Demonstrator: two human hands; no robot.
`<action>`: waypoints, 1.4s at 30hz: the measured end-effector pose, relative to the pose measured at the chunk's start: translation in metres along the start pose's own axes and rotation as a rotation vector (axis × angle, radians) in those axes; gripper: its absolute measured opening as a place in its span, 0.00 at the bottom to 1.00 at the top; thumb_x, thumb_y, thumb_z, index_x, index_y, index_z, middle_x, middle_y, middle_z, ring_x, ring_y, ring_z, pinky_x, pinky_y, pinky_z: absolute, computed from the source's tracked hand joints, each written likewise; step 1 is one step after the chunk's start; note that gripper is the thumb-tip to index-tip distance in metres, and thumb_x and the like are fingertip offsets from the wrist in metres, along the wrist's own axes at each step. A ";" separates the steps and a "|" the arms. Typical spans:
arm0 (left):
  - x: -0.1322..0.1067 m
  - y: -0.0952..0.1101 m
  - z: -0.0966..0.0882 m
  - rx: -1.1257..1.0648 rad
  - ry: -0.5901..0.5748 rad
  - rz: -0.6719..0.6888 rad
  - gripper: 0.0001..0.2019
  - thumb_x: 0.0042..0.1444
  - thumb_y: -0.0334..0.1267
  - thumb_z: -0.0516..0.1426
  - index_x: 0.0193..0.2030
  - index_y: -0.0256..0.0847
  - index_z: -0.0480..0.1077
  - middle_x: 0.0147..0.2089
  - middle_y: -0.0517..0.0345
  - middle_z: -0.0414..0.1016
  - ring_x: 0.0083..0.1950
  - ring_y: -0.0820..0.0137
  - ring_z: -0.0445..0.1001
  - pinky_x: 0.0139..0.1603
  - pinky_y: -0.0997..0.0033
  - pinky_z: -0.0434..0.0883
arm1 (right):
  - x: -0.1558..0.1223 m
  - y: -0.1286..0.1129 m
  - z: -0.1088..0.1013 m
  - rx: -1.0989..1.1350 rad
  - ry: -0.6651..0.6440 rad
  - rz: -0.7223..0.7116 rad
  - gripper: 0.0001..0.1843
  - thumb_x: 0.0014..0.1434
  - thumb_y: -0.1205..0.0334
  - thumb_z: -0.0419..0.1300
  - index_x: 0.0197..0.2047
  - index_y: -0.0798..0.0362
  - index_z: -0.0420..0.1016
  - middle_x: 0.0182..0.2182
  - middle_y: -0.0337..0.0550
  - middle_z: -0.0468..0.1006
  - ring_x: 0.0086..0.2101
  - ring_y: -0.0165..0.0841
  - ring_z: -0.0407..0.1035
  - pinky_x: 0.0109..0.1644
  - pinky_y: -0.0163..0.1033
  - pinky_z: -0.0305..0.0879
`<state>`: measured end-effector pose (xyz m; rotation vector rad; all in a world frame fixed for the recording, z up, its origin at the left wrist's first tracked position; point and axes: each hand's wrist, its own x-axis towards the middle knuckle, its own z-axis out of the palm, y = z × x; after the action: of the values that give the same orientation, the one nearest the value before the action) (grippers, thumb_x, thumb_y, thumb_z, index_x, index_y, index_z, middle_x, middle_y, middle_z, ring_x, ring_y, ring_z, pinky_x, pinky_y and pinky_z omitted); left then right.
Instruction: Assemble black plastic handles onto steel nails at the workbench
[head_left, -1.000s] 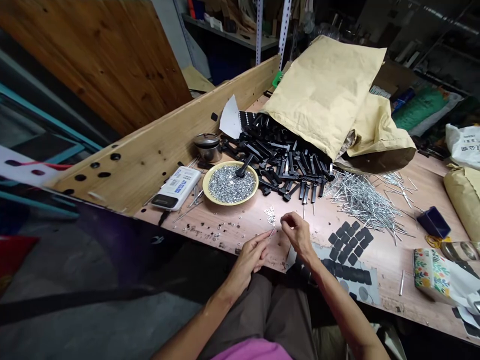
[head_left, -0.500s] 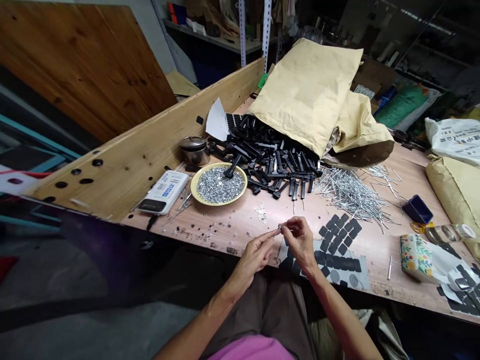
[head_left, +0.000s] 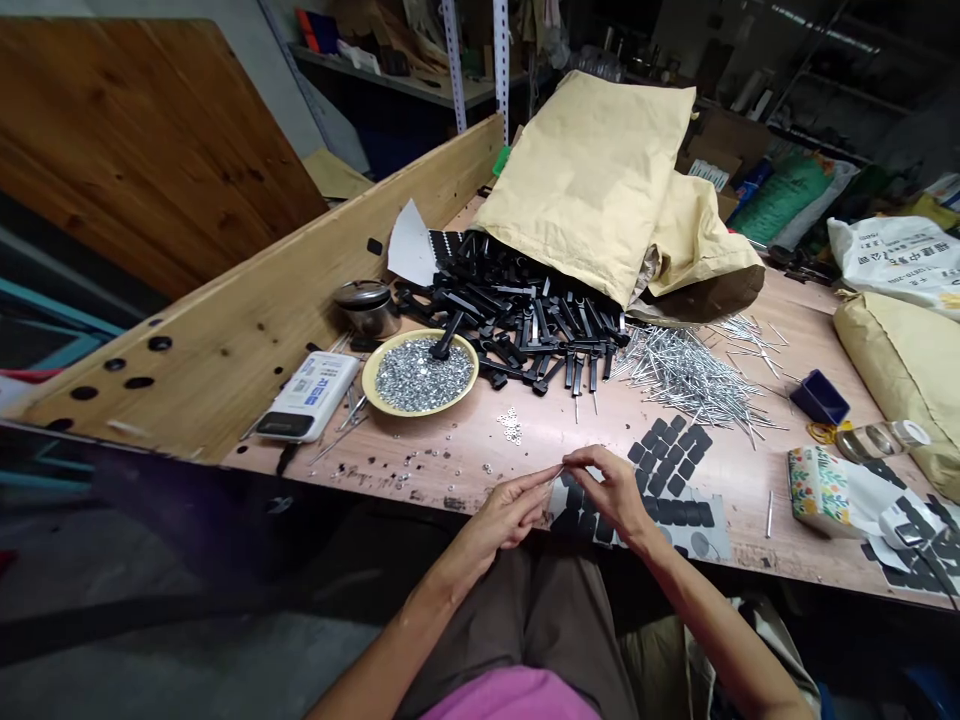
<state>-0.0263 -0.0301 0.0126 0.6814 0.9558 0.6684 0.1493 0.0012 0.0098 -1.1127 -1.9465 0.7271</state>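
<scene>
Both hands have come together and shifted along the bench: one second ago, in the head view, the right hand (head_left: 609, 488) was apart from the left hand (head_left: 514, 510), near the small scatter of washers (head_left: 510, 426); now the two sets of fingertips meet to the right of that scatter. Half a second ago they had already met, and they remain together.

Head view, now: a thin metal rod (head_left: 559, 472) lies between the fingertips, pinched in the left hand, with the right thumb and forefinger closed at its far end. Whether the right fingers also grip a tiny part is too small to tell. The rod is above the left end of a grey sheet (head_left: 718, 522) bearing black pads (head_left: 669, 455), and the right wrist passes over that sheet.

Near the hands, the front edge of the bench (head_left: 739, 465) runs just under both, with the forearms crossing it from the lap. Bench top shows between the washers and the pads, reaching up to the heap of black parts (head_left: 525, 325). More surface shows between the pads and a lone rod (head_left: 769, 514). On the left, the yellow bowl (head_left: 420, 411) is well apart from the hands; beyond it a wooden side board (head_left: 247, 310) bounds the bench.
</scene>
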 end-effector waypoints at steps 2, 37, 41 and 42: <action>-0.001 0.000 -0.001 0.010 -0.043 -0.015 0.39 0.43 0.54 0.60 0.61 0.36 0.62 0.18 0.74 0.49 0.16 0.84 0.40 0.17 0.78 0.36 | 0.001 0.000 -0.006 0.100 -0.047 0.069 0.08 0.59 0.60 0.57 0.34 0.51 0.77 0.30 0.43 0.79 0.32 0.32 0.74 0.37 0.37 0.71; 0.001 -0.007 0.011 0.014 -0.024 0.019 0.36 0.48 0.53 0.58 0.61 0.37 0.61 0.18 0.73 0.50 0.16 0.84 0.40 0.17 0.78 0.36 | -0.018 -0.009 0.000 -0.137 0.159 -0.085 0.05 0.59 0.67 0.54 0.34 0.50 0.70 0.28 0.41 0.77 0.30 0.32 0.72 0.35 0.37 0.71; 0.001 -0.008 0.009 0.012 -0.040 0.001 0.34 0.49 0.52 0.58 0.60 0.37 0.62 0.18 0.73 0.49 0.16 0.84 0.40 0.17 0.78 0.36 | -0.022 -0.009 -0.003 -0.191 0.094 -0.237 0.09 0.61 0.68 0.52 0.38 0.50 0.73 0.31 0.44 0.78 0.32 0.33 0.72 0.36 0.38 0.70; 0.001 -0.008 0.008 0.002 -0.061 -0.007 0.34 0.49 0.51 0.58 0.61 0.37 0.62 0.18 0.73 0.50 0.16 0.84 0.40 0.17 0.79 0.36 | -0.023 -0.009 -0.004 -0.182 0.095 -0.205 0.09 0.62 0.67 0.53 0.40 0.50 0.73 0.32 0.45 0.78 0.33 0.33 0.72 0.37 0.38 0.70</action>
<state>-0.0174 -0.0363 0.0090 0.6963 0.9029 0.6372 0.1559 -0.0227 0.0117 -1.0147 -2.0387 0.3868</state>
